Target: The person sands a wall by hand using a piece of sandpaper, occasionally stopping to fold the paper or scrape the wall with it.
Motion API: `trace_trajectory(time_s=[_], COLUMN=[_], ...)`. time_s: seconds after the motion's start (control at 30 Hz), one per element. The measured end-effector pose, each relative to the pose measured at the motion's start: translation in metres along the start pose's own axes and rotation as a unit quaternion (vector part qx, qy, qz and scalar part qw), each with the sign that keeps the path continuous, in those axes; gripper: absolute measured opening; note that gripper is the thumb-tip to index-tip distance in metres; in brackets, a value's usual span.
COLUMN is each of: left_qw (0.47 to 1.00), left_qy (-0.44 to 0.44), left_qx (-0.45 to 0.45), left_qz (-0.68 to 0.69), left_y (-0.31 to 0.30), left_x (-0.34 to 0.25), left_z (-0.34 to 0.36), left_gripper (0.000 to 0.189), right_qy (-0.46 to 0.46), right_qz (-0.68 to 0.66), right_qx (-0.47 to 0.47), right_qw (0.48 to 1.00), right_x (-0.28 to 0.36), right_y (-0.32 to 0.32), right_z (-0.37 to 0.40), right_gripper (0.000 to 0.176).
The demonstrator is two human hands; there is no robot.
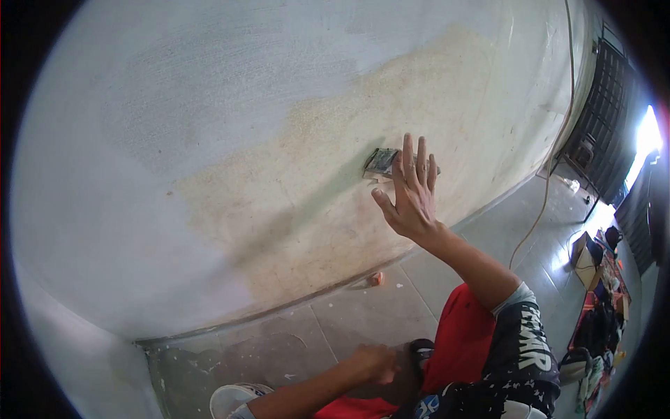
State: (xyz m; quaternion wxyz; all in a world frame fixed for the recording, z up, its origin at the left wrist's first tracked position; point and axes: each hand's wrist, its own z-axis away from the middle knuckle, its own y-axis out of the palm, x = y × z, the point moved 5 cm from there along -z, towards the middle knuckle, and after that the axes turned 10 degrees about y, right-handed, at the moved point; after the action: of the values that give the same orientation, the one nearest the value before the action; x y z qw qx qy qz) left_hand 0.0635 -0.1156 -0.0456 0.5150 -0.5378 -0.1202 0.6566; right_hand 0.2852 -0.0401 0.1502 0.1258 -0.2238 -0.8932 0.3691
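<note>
My right hand point(413, 204) lies with its fingers spread and stretched over a sanding block point(381, 162), pressing it against the wall. The block looks grey and worn on its face, with a pale edge of paper below. My thumb stands apart on the left, and the fingers hide the block's right part. The wall point(314, 188) has a yellowish bare patch surrounded by whitish coating. Low in front of my body, my left hand point(377, 364) is curled into a loose fist, slightly blurred. Nothing shows in it.
A white bucket point(225, 401) stands below my left forearm. A small orange-brown lump point(377, 278) lies on the tiled floor point(363, 307) near the wall's foot. A cable point(548, 174) hangs down on the right. Clothes and bags point(600, 314) are heaped at the far right, near a dark metal gate point(606, 91).
</note>
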Motion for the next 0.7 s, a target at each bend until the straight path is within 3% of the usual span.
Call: trace_trajectory(time_s=[0.13,0.27,0.37,0.53,0.63,0.7], left_qw=[0.999,1.0,1.0,0.999,0.999,0.999], left_qy=[0.006,-0.015,-0.005,-0.028,-0.032,-0.029], left_qx=[0.03,0.02,-0.008,0.018,0.013,0.024], left_qz=[0.033,0.002,0.012,0.022,0.024,0.023], left_y=[0.005,0.008,0.006,-0.004,0.0,-0.004], left_x=[-0.001,0.001,-0.003,-0.002,0.004,0.001], left_z=[0.008,0.017,0.021,0.023,0.021,0.023], left_gripper=[0.055,0.057,0.058,0.06,0.059,0.06], right_qy=[0.058,0.051,0.073,0.08,0.099,0.072], right_qz=[0.006,0.024,-0.043,-0.065,-0.098,-0.079], right_qx=[0.016,0.019,0.002,-0.144,-0.196,-0.173], right_qw=[0.998,0.998,0.996,0.984,0.971,0.979], right_x=[-0.008,-0.005,-0.002,-0.01,-0.006,0.011], right_y=[0.01,0.019,0.025,-0.025,-0.045,-0.028], right_z=[0.012,0.009,0.006,-0.069,-0.094,-0.076], right_gripper=[0.089,0.089,0.089,0.091,0.092,0.093])
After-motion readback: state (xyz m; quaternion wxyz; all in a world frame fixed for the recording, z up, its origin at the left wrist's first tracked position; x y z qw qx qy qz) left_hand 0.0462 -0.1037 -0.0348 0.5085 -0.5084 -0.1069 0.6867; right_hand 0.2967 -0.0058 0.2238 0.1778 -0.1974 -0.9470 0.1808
